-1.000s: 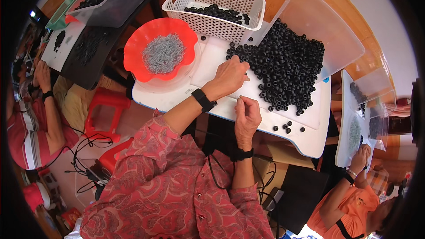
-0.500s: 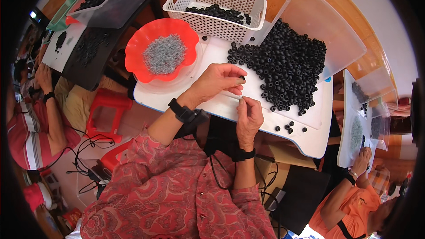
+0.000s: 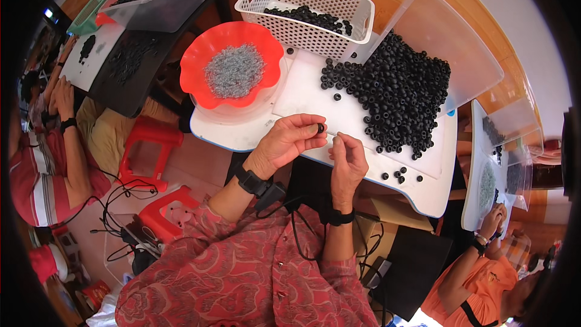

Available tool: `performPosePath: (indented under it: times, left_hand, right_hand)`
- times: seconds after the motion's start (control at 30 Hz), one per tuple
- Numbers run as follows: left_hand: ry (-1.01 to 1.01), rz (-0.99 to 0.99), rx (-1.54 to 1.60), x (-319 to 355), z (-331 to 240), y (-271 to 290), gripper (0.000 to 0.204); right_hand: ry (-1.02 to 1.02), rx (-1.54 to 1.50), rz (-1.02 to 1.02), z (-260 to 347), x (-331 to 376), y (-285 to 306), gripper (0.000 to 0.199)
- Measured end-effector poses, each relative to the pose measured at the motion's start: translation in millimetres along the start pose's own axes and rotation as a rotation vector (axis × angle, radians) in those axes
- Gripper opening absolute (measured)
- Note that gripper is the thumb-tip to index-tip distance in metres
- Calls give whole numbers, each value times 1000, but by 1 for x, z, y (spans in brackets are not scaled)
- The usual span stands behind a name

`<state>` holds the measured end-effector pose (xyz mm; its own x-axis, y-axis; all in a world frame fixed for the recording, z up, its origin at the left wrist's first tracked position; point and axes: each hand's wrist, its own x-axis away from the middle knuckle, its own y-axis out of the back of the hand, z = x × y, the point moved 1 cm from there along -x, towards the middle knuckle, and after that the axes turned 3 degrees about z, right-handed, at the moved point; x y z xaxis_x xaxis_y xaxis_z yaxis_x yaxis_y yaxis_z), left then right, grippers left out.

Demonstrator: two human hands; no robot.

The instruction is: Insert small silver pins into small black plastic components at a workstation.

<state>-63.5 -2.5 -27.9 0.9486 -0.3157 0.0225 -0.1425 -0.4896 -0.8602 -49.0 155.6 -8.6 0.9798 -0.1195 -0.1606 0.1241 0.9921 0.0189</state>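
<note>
Between the thumb and fingertips of my left hand (image 3: 289, 140) is a small round black bead-like piece (image 3: 320, 128). My right hand (image 3: 347, 165) is pinched right beside it, with a tiny pale piece (image 3: 332, 134) just showing at the fingertips; its kind is too small to make out. Both hands hover over the near edge of the white table (image 3: 242, 134). Past my right hand spreads a large heap of similar black pieces (image 3: 402, 91) with holes in them. A red scalloped bowl (image 3: 192, 66) holds many small grey pieces (image 3: 235, 71).
Behind the heap, a clear plastic bin (image 3: 466, 54) lies tipped toward it. A white perforated basket (image 3: 302, 39) with black pieces stands at the back. Several loose black pieces (image 3: 400, 175) lie near the front edge. Co-workers sit at tables left and right; red stools (image 3: 148, 151) stand at left.
My left hand has come down and nearer to me, and the black piece in its fingertips now shows more fully. My right hand stays pinched close by. The view has shifted slightly.
</note>
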Motion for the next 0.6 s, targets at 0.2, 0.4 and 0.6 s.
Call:
performPosePath:
  times: [0.2,0.4,0.6]
  left_hand:
    - [1,4,24,5,6,3,26]
    - [7,-6,-6,9,5,5,27]
    - [2,-31,-84,12,6,5,27]
  right_hand:
    - [153,100,63,12,2,-9,9]
    - [340,328,83,26,3,-14,10]
    - [343,389,108,27,5,-14,11]
